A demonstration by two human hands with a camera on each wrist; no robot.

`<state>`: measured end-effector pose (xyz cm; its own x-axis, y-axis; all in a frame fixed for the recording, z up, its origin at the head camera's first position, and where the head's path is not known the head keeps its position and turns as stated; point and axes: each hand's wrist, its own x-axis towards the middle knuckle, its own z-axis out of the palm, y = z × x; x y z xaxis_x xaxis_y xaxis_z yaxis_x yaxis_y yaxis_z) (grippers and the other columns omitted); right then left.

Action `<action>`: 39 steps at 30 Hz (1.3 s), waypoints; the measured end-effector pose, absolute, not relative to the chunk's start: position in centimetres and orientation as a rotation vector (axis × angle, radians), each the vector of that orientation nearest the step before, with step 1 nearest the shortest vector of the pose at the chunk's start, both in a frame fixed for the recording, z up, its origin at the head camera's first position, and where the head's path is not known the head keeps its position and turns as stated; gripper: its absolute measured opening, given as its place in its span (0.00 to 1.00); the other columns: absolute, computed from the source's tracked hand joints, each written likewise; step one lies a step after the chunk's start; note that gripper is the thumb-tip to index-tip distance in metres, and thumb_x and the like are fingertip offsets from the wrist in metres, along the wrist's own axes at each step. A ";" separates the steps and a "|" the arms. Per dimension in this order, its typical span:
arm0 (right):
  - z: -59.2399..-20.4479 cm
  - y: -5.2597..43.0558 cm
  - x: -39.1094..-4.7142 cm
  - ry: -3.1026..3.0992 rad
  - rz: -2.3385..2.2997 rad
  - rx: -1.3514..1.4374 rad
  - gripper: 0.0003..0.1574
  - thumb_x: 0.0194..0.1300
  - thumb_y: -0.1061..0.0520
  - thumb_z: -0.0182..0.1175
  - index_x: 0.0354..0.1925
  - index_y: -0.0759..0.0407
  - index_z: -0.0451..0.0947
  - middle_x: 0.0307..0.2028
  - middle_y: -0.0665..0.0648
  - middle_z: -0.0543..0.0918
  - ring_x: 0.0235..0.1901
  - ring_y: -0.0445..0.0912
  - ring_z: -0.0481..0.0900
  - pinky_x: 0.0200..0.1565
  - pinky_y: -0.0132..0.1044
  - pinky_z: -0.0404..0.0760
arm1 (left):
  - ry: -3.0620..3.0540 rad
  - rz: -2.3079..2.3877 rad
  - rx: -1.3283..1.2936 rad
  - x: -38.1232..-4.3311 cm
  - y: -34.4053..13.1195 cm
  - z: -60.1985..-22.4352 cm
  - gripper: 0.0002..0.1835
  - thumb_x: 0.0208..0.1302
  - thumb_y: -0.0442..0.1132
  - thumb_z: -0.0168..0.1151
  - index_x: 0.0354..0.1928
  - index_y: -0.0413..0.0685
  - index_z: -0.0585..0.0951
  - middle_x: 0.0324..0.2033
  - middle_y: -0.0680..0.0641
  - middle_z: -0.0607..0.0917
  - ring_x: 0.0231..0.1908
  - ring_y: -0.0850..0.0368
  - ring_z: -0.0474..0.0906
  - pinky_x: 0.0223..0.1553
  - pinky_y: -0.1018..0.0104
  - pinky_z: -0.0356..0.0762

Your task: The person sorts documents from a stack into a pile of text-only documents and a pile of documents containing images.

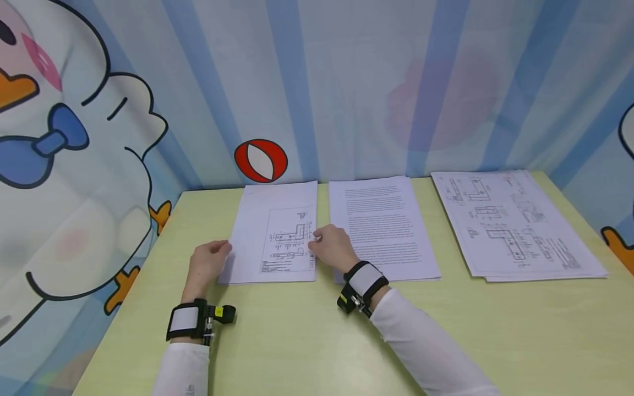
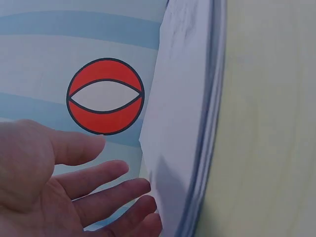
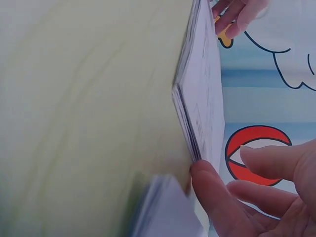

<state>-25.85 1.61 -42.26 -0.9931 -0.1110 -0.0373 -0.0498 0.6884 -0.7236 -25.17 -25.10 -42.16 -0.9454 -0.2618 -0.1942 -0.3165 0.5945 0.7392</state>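
Note:
A paper stack (image 1: 250,231) with a technical drawing printed on its top sheet lies between my two hands. My left hand (image 1: 208,264) is at its left edge; in the left wrist view the fingers (image 2: 116,195) are extended, with the fingertips against the side of the sheets and the thumb apart. At the opposite edge is my right hand (image 1: 335,247). A fingertip of it meets the stack's edge in the right wrist view, while the thumb (image 3: 269,160) stays off the paper. Neither hand pinches a sheet.
Right of the drawing stack lies a stack of text pages (image 1: 381,231), partly under my right hand and wrist. Farther right is a larger stack of drawings (image 1: 515,225), its sheets slightly uneven. A printed curtain (image 1: 356,88) hangs behind the light yellow table (image 1: 277,341).

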 end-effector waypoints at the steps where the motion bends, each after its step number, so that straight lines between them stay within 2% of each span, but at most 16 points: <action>1: -42.2 1.9 -25.8 2.821 -1.203 -0.142 0.22 0.60 0.57 0.59 0.51 0.65 0.79 0.43 0.63 0.86 0.25 0.44 0.79 0.21 0.30 0.71 | 2.746 1.301 -0.494 -25.3 -24.9 -42.2 0.24 0.69 0.48 0.48 0.61 0.43 0.72 0.60 0.36 0.74 0.59 0.41 0.68 0.55 0.44 0.70; 2: -42.2 2.1 -25.7 2.823 -1.206 -0.146 0.22 0.60 0.56 0.58 0.51 0.65 0.79 0.44 0.63 0.86 0.28 0.45 0.80 0.24 0.31 0.73 | 2.743 1.320 -0.488 -25.5 -24.8 -42.3 0.24 0.69 0.48 0.47 0.62 0.43 0.72 0.61 0.37 0.74 0.60 0.41 0.68 0.59 0.44 0.67; 5: -42.0 3.0 -25.3 2.837 -1.245 -0.133 0.20 0.61 0.56 0.57 0.50 0.63 0.81 0.44 0.61 0.86 0.32 0.46 0.81 0.30 0.33 0.76 | 2.842 1.343 -0.425 -27.3 -24.6 -44.5 0.27 0.68 0.55 0.46 0.61 0.48 0.74 0.58 0.39 0.76 0.55 0.43 0.71 0.54 0.46 0.71; 8: -41.8 4.1 -25.0 2.839 -1.329 -0.117 0.18 0.63 0.56 0.56 0.48 0.64 0.82 0.39 0.60 0.87 0.29 0.45 0.81 0.27 0.32 0.74 | 2.966 1.348 -0.321 -29.3 -23.9 -47.0 0.30 0.65 0.63 0.43 0.60 0.55 0.75 0.56 0.42 0.79 0.51 0.46 0.73 0.46 0.51 0.74; 10: -41.5 4.9 -24.8 2.852 -1.369 -0.128 0.18 0.64 0.56 0.55 0.47 0.64 0.82 0.36 0.59 0.88 0.27 0.44 0.81 0.24 0.30 0.72 | 2.988 1.383 -0.257 -29.5 -22.4 -46.9 0.30 0.63 0.65 0.43 0.59 0.58 0.76 0.56 0.43 0.79 0.51 0.47 0.73 0.43 0.54 0.75; 16: -40.7 8.0 -24.5 2.919 -1.403 -0.213 0.19 0.65 0.54 0.53 0.48 0.62 0.81 0.34 0.60 0.88 0.26 0.44 0.84 0.23 0.31 0.70 | 2.825 1.595 -0.090 -25.7 -15.7 -40.6 0.21 0.68 0.48 0.50 0.57 0.47 0.77 0.55 0.41 0.79 0.53 0.46 0.75 0.54 0.49 0.74; 18: -40.4 9.3 -24.4 2.961 -1.404 -0.248 0.18 0.65 0.54 0.54 0.48 0.62 0.82 0.33 0.61 0.88 0.26 0.46 0.84 0.22 0.32 0.70 | 2.811 1.610 -0.025 -25.2 -14.1 -40.1 0.19 0.69 0.46 0.50 0.56 0.47 0.78 0.53 0.42 0.81 0.50 0.48 0.76 0.50 0.48 0.75; 23: -39.7 12.9 -24.1 3.061 -1.398 -0.285 0.18 0.65 0.54 0.54 0.48 0.61 0.82 0.34 0.63 0.88 0.26 0.50 0.84 0.22 0.34 0.71 | 2.727 1.656 0.114 -25.2 -11.1 -40.3 0.16 0.69 0.43 0.50 0.53 0.48 0.80 0.48 0.46 0.84 0.44 0.53 0.80 0.40 0.56 0.78; 26: -39.4 14.9 -23.9 3.117 -1.379 -0.273 0.19 0.66 0.54 0.54 0.49 0.62 0.81 0.38 0.64 0.87 0.27 0.52 0.85 0.24 0.36 0.73 | 2.636 1.705 0.193 -25.3 -9.6 -40.3 0.15 0.68 0.41 0.50 0.52 0.48 0.80 0.46 0.46 0.84 0.42 0.54 0.80 0.40 0.61 0.78; 32: -39.0 18.4 -23.6 3.196 -1.346 -0.196 0.20 0.67 0.54 0.53 0.51 0.64 0.79 0.43 0.67 0.85 0.31 0.55 0.85 0.27 0.39 0.75 | 2.500 1.709 0.292 -25.2 -6.4 -40.3 0.15 0.68 0.40 0.51 0.53 0.47 0.80 0.46 0.44 0.84 0.41 0.54 0.79 0.45 0.59 0.80; 39: -38.8 22.5 -23.1 3.229 -1.233 -0.153 0.25 0.68 0.50 0.51 0.53 0.67 0.76 0.45 0.71 0.83 0.42 0.62 0.81 0.35 0.53 0.78 | 2.448 1.763 0.444 -25.3 -2.8 -41.2 0.16 0.69 0.37 0.50 0.55 0.40 0.78 0.46 0.41 0.83 0.39 0.52 0.80 0.43 0.60 0.83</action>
